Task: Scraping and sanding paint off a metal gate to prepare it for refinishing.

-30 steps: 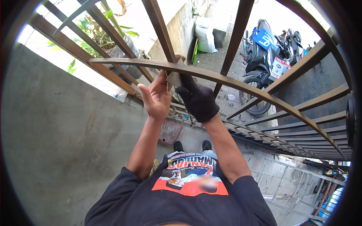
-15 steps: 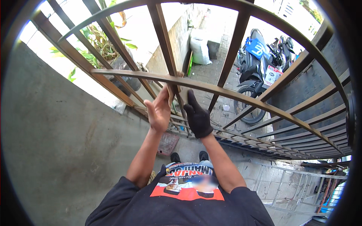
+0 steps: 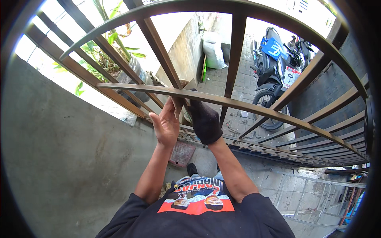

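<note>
A folded tan sheet (image 3: 177,108), which looks like sandpaper, wraps an upright brown metal bar (image 3: 160,55) of a gate, just below its curved crossbar (image 3: 214,97). My bare left hand (image 3: 166,129) presses the sheet from the left, fingers stretched up along the bar and thumb apart. On the right side of the same bar is my right hand (image 3: 206,123), in a black glove, closed in against the bar and sheet. The crossbar partly covers the fingertips of both hands. A bit of the sheet shows above the crossbar.
Past the bars stand parked motorcycles (image 3: 278,75), a white sack (image 3: 214,49) and potted plants (image 3: 119,67). A grey wall (image 3: 71,142) rises on my left. A reddish flat box (image 3: 182,154) lies near my feet. A metal frame (image 3: 309,198) lies on the floor at right.
My right hand has closed in toward the bar and sheet, its thumb no longer standing apart. My left hand stays at the bar. The view has shifted slightly.
</note>
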Tool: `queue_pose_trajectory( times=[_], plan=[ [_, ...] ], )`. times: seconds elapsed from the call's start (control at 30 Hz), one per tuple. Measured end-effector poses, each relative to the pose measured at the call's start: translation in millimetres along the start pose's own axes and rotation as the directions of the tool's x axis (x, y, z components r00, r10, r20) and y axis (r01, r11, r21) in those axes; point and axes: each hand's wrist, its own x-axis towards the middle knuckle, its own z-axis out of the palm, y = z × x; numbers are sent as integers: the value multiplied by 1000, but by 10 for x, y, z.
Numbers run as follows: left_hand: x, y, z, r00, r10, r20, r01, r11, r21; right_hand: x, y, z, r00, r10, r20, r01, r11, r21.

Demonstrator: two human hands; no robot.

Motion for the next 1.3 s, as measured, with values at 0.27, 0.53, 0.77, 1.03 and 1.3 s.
queue_pose_trajectory(
  times=[0.27, 0.53, 0.77, 1.03, 1.3],
  plan=[
    [63, -146, -41, 992, -33, -118, 8, 979, -205, 47, 65, 30, 998, -52, -25, 54, 997, 51],
    [135, -148, -76, 995, -18, -101, 0, 985, -173, -189, -101, -116, 970, 198, 139, -220, 961, 168],
    [38, -78, 9, 992, -82, -98, 74, 994, -84, -87, -804, -1053, 940, 60, 335, -39, 997, -70],
    [58, 0, 30, 1000, 11, 14, -10, 997, -73, 533, -958, -1058, 844, 224, 487, 61, 862, -503],
    [113, -68, 39, 999, -42, -12, 40, 991, -128, 534, -819, -796, 893, -61, 446, 197, 944, -266]
  ],
)
